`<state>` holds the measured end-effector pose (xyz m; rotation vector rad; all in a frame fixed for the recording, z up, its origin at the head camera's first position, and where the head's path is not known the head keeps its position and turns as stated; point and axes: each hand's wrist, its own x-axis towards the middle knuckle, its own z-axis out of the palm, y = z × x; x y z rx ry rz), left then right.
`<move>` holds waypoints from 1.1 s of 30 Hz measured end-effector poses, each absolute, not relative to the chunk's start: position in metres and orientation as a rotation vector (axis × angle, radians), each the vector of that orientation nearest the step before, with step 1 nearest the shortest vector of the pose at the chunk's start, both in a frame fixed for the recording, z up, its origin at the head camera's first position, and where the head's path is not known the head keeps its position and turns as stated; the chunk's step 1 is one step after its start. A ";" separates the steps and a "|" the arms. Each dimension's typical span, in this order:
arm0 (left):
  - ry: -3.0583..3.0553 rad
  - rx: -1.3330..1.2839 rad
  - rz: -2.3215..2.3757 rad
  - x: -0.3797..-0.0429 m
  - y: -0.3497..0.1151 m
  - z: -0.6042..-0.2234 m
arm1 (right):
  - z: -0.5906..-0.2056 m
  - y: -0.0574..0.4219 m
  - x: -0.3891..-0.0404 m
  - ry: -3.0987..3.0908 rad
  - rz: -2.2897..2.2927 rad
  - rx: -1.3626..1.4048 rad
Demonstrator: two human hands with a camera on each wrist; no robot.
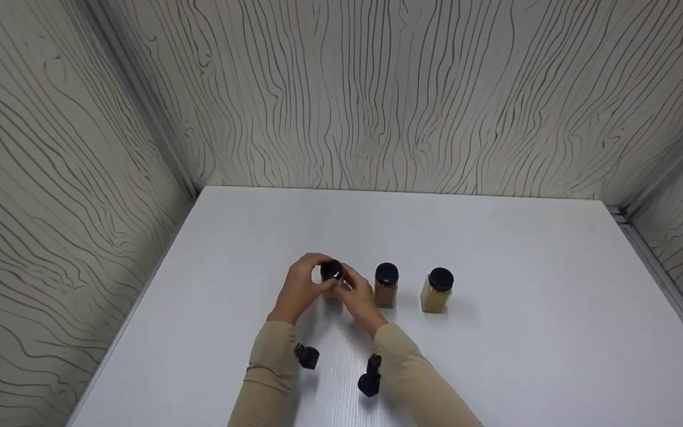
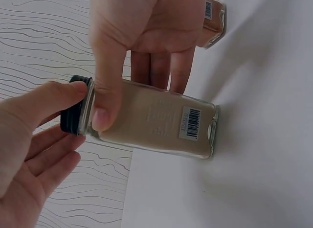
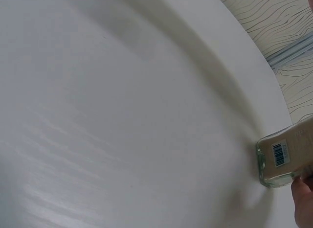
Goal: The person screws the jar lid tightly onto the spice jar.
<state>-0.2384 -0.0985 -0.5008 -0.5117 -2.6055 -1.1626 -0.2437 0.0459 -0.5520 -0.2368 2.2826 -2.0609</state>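
Observation:
A square glass jar (image 2: 156, 120) of beige powder, with a barcode label (image 2: 190, 123), stands upright between both hands. Its black lid (image 1: 331, 270) sits on the neck. The left hand (image 1: 300, 290) grips that lid, with the thumb on one side and fingers curled on the other. From the right side, the right hand (image 1: 363, 301) holds the jar's body just under the neck, its thumb across the glass. Only the jar's lower part and a bit of a hand (image 3: 303, 203) show at the edge of the right wrist view.
Right of the held jar stands a black-lidded jar of reddish-brown powder (image 1: 385, 293). Farther right is another black-lidded jar, with yellowish contents (image 1: 434, 298). All are on a white table (image 1: 525, 267), with wood-patterned walls (image 1: 377, 95) behind and at the sides.

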 end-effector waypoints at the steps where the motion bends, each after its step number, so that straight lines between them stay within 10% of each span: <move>1: -2.611 -0.499 -1.174 -0.238 -0.099 -0.501 | -0.551 0.045 -0.244 2.279 -2.057 -0.225; 33: -2.675 -0.544 -1.222 -0.238 -0.098 -0.494 | -0.547 0.047 -0.240 2.307 -2.020 -0.238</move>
